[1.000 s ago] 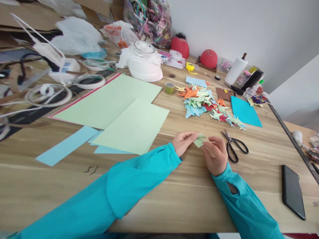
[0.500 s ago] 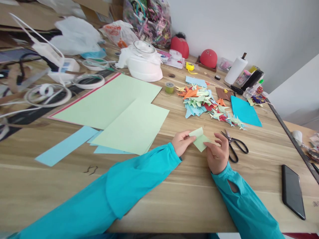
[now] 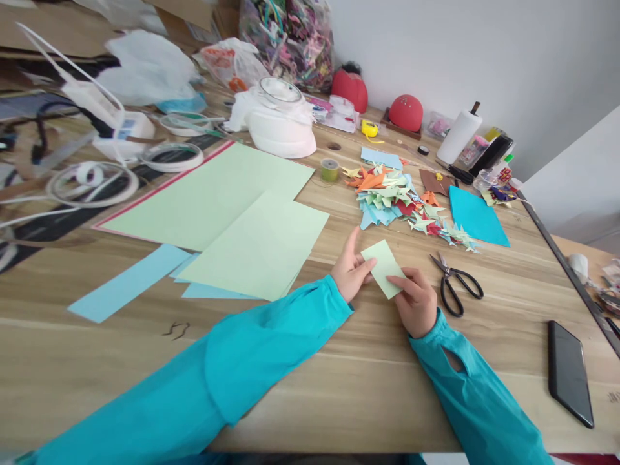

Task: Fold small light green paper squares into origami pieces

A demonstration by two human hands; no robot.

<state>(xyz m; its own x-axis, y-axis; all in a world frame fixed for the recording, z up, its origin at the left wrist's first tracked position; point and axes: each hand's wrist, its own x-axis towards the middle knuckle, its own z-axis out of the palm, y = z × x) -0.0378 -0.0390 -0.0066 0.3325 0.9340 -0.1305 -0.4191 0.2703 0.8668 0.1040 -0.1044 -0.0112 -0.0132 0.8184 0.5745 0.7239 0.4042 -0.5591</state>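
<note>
A small piece of light green paper (image 3: 382,263) is held between my two hands above the table. My left hand (image 3: 349,271) pinches its left edge between thumb and fingers, with the index finger sticking up. At its lower right corner, the thumb and fingers of my right hand (image 3: 417,301) grip it. The paper looks flat, and its underside is hidden. Black-handled scissors (image 3: 455,281) lie with blades parted just right of my right hand. Beyond both hands rests a pile of folded paper pieces (image 3: 387,194) in green, orange, blue and red.
Large green sheets (image 3: 261,245) and a blue paper strip (image 3: 130,284) lie to the left. A phone (image 3: 570,373) is near the right edge. Farther back are a spool of green thread (image 3: 330,170), a turquoise sheet (image 3: 478,216), a yellow tape measure (image 3: 369,129) and a white cable coil (image 3: 92,184).
The upper flap of the green paper, curled over before, now lies flat. My right hand has shifted slightly left and its fingers have closed on the paper. My left index finger has lifted.
</note>
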